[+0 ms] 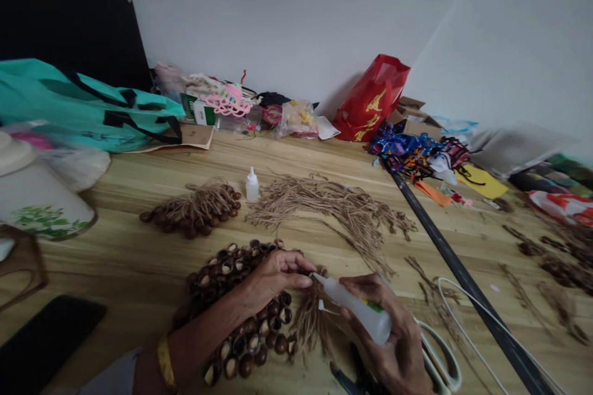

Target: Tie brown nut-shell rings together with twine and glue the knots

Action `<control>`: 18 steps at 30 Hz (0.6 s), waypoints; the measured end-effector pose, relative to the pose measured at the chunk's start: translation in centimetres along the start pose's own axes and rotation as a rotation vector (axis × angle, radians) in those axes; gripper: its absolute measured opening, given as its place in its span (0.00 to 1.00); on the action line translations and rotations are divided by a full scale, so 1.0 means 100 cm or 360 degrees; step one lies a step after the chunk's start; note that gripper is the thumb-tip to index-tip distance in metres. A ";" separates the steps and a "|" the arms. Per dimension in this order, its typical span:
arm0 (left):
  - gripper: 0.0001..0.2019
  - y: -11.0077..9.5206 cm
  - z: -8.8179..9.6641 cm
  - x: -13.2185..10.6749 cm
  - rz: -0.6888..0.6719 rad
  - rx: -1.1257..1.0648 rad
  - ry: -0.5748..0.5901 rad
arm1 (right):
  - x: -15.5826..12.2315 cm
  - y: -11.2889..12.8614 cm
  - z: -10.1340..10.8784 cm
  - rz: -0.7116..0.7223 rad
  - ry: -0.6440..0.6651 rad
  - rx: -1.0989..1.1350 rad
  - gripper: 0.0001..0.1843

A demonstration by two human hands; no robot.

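My right hand [393,336] grips a translucent glue bottle [359,308], tilted so its pointed nozzle meets the fingertips of my left hand [278,274]. Thumb and fingers of the left hand are pinched together; whatever lies between them is too small to make out. Beneath the left forearm spreads a pile of halved brown nut shells [245,345], many with hollow sides up. Strands of brown twine [310,321] hang in a tuft below the nozzle. A small white-capped bottle [252,188] stands upright farther back, beside a long spread of knotted twine cords [319,203].
At the left lie shells with twine attached [194,210], a black phone [50,339] and a white floral container [41,197]. Pale green scissors [447,358] rest by my right hand, near a white cable [472,302]. A red bag [373,99] stands against the wall.
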State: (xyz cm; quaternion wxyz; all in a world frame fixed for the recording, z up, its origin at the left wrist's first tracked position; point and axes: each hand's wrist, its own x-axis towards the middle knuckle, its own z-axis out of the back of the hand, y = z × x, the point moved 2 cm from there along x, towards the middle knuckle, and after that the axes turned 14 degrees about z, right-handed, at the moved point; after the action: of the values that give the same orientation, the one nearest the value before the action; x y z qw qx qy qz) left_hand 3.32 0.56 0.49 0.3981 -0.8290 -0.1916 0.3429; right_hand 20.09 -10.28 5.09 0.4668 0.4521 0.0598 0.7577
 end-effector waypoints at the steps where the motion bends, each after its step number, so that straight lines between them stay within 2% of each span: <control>1: 0.09 0.000 0.000 0.000 0.0006 -0.0001 -0.0004 | 0.000 0.000 0.000 -0.0002 0.0006 0.0003 0.09; 18: 0.10 0.003 -0.001 0.002 0.0047 -0.0013 0.0030 | 0.000 0.002 0.000 0.0008 0.0038 -0.0041 0.09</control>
State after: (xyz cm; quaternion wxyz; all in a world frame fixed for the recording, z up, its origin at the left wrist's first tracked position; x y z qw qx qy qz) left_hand 3.51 0.45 0.21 0.3913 -0.8366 -0.1771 0.3399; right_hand 19.98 -10.36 5.19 0.4700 0.4370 0.0544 0.7650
